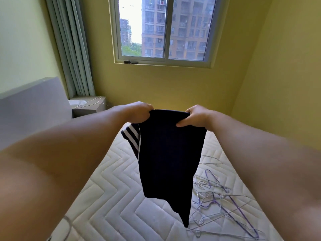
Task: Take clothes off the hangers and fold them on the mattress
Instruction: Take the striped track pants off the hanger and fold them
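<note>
Head view: what do we hold, and how?
— Our left hand and right hand each grip the top edge of a dark navy garment, fingers curled round the soft cloth. It hangs in the air above the mattress.
— And the shapes, the surfaces?
— The garment is long and narrows to a point below, with white stripes at its left side. The mattress is cream, quilted in zigzag. Thin wire hangers, some purple, lie tangled on its right part.

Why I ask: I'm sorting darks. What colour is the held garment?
The garment is dark navy, nearly black, with white stripes on one side; head view.
</note>
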